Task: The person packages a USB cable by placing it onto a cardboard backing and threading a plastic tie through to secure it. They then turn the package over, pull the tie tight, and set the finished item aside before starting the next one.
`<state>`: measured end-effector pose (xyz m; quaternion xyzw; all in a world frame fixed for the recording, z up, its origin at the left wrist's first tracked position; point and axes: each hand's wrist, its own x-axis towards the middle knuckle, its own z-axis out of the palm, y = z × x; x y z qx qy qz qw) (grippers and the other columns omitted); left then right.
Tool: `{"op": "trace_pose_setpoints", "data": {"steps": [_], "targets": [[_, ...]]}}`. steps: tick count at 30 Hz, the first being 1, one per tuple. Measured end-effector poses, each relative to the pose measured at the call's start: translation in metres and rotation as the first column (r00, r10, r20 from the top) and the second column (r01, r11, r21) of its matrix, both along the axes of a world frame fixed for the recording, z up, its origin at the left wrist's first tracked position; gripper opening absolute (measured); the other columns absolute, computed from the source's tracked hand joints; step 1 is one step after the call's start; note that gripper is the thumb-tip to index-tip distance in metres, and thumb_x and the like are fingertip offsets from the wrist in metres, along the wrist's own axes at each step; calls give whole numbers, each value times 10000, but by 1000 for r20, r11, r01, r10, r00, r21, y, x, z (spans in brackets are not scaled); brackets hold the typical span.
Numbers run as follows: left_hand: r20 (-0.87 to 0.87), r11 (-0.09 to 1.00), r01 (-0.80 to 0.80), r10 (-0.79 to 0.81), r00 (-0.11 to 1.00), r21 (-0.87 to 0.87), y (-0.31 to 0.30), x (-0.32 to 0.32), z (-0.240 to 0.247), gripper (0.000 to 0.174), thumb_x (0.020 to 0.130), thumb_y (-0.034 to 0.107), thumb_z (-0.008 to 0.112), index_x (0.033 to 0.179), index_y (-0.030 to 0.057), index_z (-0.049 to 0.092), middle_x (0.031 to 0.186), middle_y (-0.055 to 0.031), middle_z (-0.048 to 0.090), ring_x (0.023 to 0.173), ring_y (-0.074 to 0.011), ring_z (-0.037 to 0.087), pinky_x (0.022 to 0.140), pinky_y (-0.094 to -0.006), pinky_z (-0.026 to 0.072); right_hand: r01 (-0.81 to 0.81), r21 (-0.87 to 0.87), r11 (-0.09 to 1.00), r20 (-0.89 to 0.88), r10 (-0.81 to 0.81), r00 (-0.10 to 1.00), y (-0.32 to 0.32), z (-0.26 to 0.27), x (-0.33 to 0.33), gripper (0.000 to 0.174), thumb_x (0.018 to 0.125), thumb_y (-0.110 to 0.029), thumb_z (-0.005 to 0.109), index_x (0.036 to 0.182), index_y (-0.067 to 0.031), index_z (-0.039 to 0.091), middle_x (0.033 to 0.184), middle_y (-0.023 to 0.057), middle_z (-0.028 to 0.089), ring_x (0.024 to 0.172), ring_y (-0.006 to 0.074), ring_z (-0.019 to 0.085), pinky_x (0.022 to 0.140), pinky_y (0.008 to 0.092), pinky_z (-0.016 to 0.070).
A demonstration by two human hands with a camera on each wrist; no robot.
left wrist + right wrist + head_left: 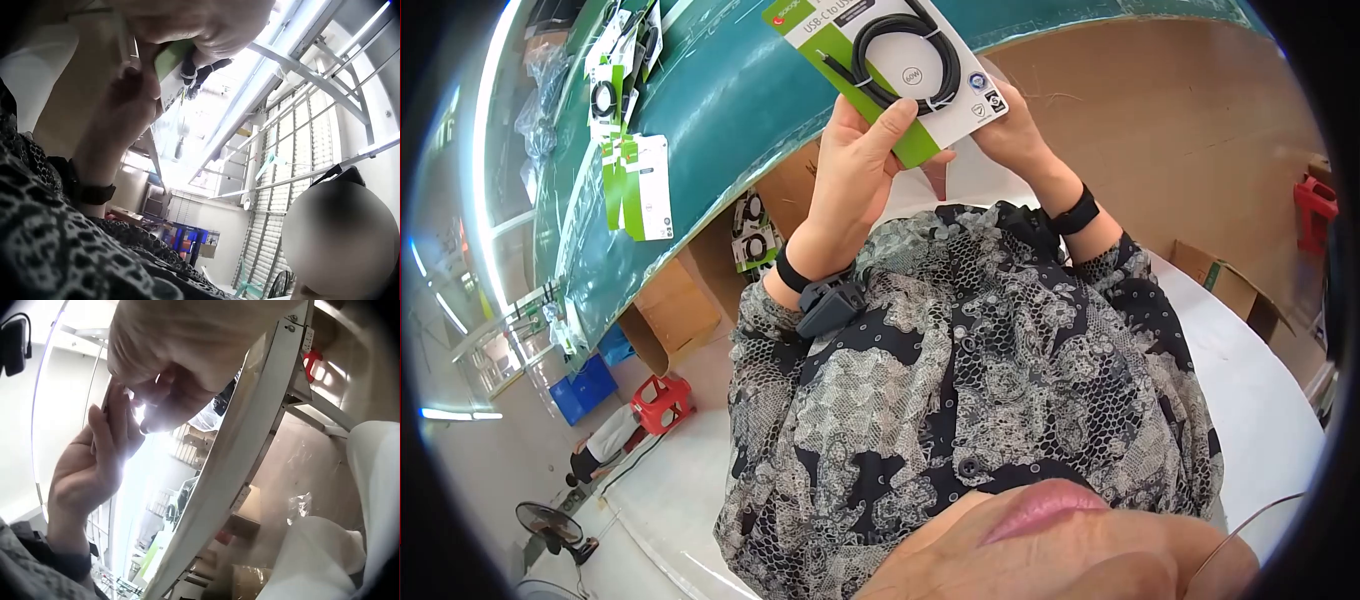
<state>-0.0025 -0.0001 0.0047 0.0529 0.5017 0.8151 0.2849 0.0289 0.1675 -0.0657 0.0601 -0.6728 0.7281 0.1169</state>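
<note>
A white and green card pack (pixel 915 75) with a coiled black cable (pixel 948 70) tied on its front is held up over the table edge in the head view. My left hand (pixel 855 175) pinches its lower edge, thumb across the front beside the coil. At the card's right edge my right hand (pixel 1012 130) grips, its fingers largely hidden behind. In the left wrist view a green part of the card (pixel 172 59) shows below my left hand (pixel 194 25). The right wrist view has my right hand (pixel 178 347) above my left hand (pixel 94 462), the card mostly hidden.
On the green table (pixel 710 110) lie overlapping green-white cards (pixel 648 188) and a cable pack (pixel 605 100), with clear plastic bags (pixel 545 100) beyond. Under the table edge, a cardboard box (pixel 675 310) stands near more cable packs (pixel 755 245). A red stool (pixel 663 402) is farther left.
</note>
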Motion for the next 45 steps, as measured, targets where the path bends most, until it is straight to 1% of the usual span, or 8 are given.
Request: {"op": "trace_pose_setpoints", "data": {"steps": [7,10,15,19,35,39,42,45], "targets": [[-229,983,-123,88,969,-140,2,-1,-22,304,913,53,515,1185,3,388,1106,-120,552,932,-213,616,682,-353,606,17,-443,896,24,-6,1000,2,0,-11,514,868,-49,573,1341,-55,371,1131,100,558,1041,147,539,895,271,442],[-304,975,-100,35,952,-200,4,3,-24,303,913,49,510,1182,-14,385,1091,-120,552,921,-199,614,679,-336,605,237,249,939,-85,-222,971,-13,8,-4,567,848,-210,645,1330,-56,389,1184,98,561,1080,190,541,945,328,413],[-333,966,-97,13,943,-239,-1,2,-28,309,913,46,508,1185,-22,378,1094,-122,549,920,-206,616,675,-341,605,127,242,962,-36,-122,992,-12,2,-1,538,917,-209,542,1383,-55,320,1217,113,514,1119,142,487,964,293,388],[-153,996,-45,32,988,-80,1,3,-30,312,917,54,501,1195,-17,377,1104,-126,547,934,-220,618,671,-345,606,23,-335,942,80,4,997,-3,-15,-8,564,905,-238,563,1380,-52,323,1202,115,524,1105,144,495,965,299,381],[-64,995,-73,69,996,-65,0,3,-41,329,927,66,484,1230,26,362,1137,-122,543,972,-246,615,681,-377,608,175,443,880,-32,-179,983,-6,7,-3,588,846,-147,634,1360,-63,360,1258,88,505,1118,141,496,962,309,409],[45,1000,-11,10,999,26,-1,6,-29,331,931,72,481,1236,39,359,1144,-119,537,970,-247,616,680,-388,608,-74,-670,739,184,261,948,19,-27,-14,513,822,-76,643,1297,-57,450,1224,87,538,1067,141,538,899,290,451],[102,998,12,-18,995,57,-5,6,-28,328,933,81,485,1236,46,363,1144,-115,535,973,-253,615,677,-404,606,-181,14,983,83,179,980,9,-48,-6,305,850,-27,582,1153,-55,563,1127,56,594,899,156,608,807,280,483],[128,998,-7,0,992,59,-6,6,-30,325,933,85,488,1233,46,367,1141,-112,537,971,-257,616,675,-410,605,-124,31,992,102,120,987,3,-39,-2,260,839,-3,580,1096,-38,596,1073,62,610,896,163,605,794,284,485]]}}
